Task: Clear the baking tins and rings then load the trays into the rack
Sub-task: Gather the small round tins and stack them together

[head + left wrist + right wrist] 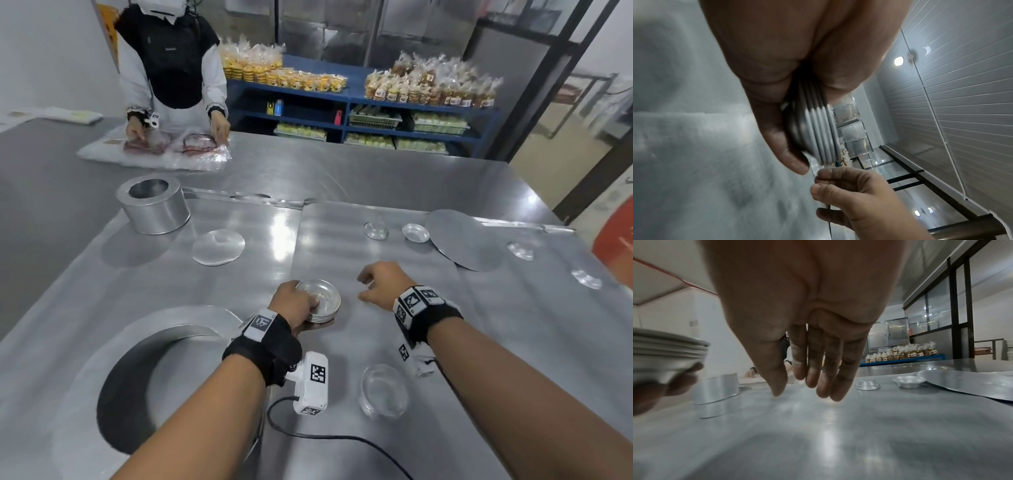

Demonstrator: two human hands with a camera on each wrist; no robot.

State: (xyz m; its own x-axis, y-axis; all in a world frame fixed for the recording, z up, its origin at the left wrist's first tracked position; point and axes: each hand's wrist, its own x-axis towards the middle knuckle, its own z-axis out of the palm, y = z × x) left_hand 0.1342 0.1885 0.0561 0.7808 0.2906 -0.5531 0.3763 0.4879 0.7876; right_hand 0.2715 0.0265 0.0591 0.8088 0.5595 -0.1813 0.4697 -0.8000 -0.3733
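My left hand (305,306) grips a stack of several small round tins (320,299) just above the right tray (342,240), thumb inside the top tin. In the left wrist view the stacked tins (819,134) show their rims between my thumb and fingers. My right hand (366,287) hovers beside the stack, holding nothing, fingers hanging relaxed (813,379). Single small tins lie around: one upturned (375,230), one upright (415,232), one close to me (383,390). A tall ring tin (154,204) stands on the left tray (260,222).
A large metal disc (459,240) lies far right, a smaller disc (219,246) left of centre, and a wide ring (164,370) sits near left. Two more small tins (520,250) lie at the right edge. Another person (171,68) works across the table; blue shelves (359,99) stand behind.
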